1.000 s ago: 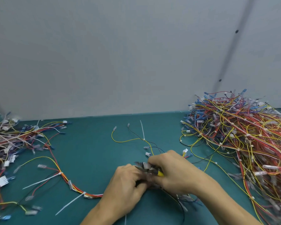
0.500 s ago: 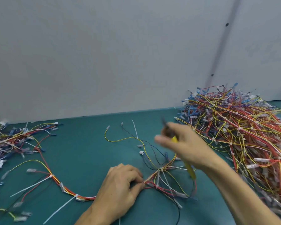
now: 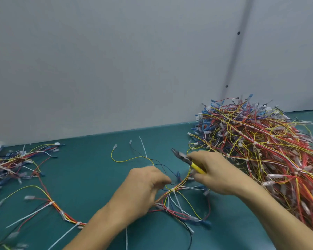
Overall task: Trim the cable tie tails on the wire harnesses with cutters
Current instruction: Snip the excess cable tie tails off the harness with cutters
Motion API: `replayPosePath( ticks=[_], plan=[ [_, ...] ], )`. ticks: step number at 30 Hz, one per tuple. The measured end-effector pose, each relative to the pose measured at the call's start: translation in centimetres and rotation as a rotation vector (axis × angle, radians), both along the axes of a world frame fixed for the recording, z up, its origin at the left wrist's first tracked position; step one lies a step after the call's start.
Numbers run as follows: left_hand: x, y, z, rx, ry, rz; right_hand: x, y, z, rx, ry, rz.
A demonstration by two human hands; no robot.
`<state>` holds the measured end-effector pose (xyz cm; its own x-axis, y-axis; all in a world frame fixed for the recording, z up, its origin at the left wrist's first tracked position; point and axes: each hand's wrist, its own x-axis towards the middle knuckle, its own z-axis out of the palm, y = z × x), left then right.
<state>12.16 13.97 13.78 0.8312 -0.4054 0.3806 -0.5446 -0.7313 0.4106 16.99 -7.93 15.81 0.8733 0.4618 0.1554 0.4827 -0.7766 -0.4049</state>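
Note:
My right hand [image 3: 217,170] grips yellow-handled cutters [image 3: 185,158], their dark jaws pointing up and left above the mat. My left hand [image 3: 143,188] is curled over a wire harness [image 3: 172,193] of red, yellow and white wires spread across the green mat between my hands. A white cable tie [image 3: 173,190] binds the wires just right of my left fingers. Long white tie tails [image 3: 31,212] stick out from the harness branch at the lower left, and another tail [image 3: 142,147] stands up from the yellow wire further back.
A tall heap of harnesses [image 3: 260,145] fills the right side of the green mat [image 3: 90,170]. A smaller tangle of harnesses [image 3: 13,159] lies at the left edge. A grey wall [image 3: 134,60] rises right behind the mat.
My right hand lifted the cutters away from my left hand, swung up and right, then came down towards the harness. My left hand stayed on the wires and shifted slightly back.

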Motion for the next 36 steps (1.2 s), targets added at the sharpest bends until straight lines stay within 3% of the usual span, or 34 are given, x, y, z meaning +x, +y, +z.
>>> replayPosePath(
  ticks=[4,7,10,13,17,21,24,31,36],
  plan=[
    [1.9,-2.1,-1.7,0.428,0.005,-0.084,-0.8,-0.8,-1.2,0.114,0.097,-0.048],
    [2.1,-3.0,-2.8,0.499,-0.016,-0.082,-1.1,-0.7,-2.3,0.125,0.087,-0.086],
    [2.4,-2.6,-4.0,0.396,-0.040,-0.045,-1.4,-0.6,-3.2,-0.029,0.134,-0.121],
    [2.2,-2.3,-4.8,0.276,-0.043,-0.043,-1.5,-1.0,-3.2,-0.036,0.205,-0.108],
    [1.7,-3.0,-5.3,0.134,-0.147,0.012,-1.6,-1.3,-3.3,-0.013,0.096,-0.128],
    [1.7,-3.0,-5.2,-0.146,0.045,0.218,-1.5,-1.2,-3.2,-0.103,-0.062,-0.108],
    [1.7,-2.6,-4.9,-0.324,0.177,0.253,-1.3,-1.6,-3.0,-0.156,-0.114,-0.110],
    [2.5,-2.1,-5.1,-0.441,0.280,0.259,-1.2,-1.9,-2.7,-0.377,-0.158,-0.098],
    [2.6,-2.0,-5.1,-0.493,0.290,0.238,-1.8,-1.3,-2.8,-0.393,-0.133,-0.061]
  ],
)
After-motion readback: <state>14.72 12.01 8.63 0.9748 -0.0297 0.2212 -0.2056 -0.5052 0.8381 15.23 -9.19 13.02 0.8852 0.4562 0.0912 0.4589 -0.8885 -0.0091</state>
